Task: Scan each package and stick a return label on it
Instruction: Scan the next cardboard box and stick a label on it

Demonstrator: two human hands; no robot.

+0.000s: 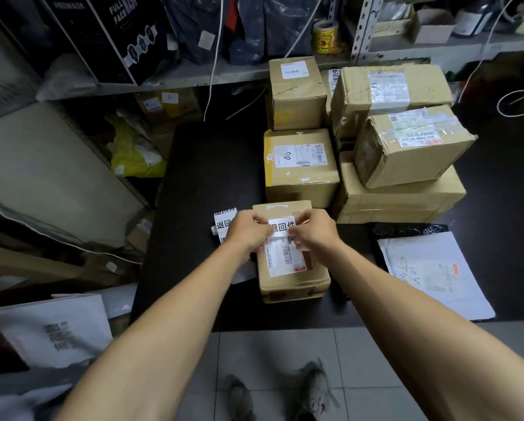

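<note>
We had the small box (294, 278) lying on the black tabletop (200, 177) right in front of us, and both our hands met over its far end, the left hand (247, 230) and the right hand (317, 230) each pinching one side of a white return label (282, 227) printed with bold black characters. The label sat just above the box's shipping label (286, 258), and that closeness was the main risk as we judged it: lowered a little too near, the sticker would have covered the barcode and spoiled later scanning. Held by both ends, it could also have sagged in the middle and touched down early, leaving a crease or a bubble, or gone on crooked if one hand dropped ahead of the other. Its sticky side might have caught our fingertips and peeled back up as we let go. The strip of spare labels (224, 220) lay on the tabletop just left of the box, close under our left wrist, and a careless sweep could have dragged it off. The stacked boxes (300, 162) behind stood near enough to be nudged.
</note>
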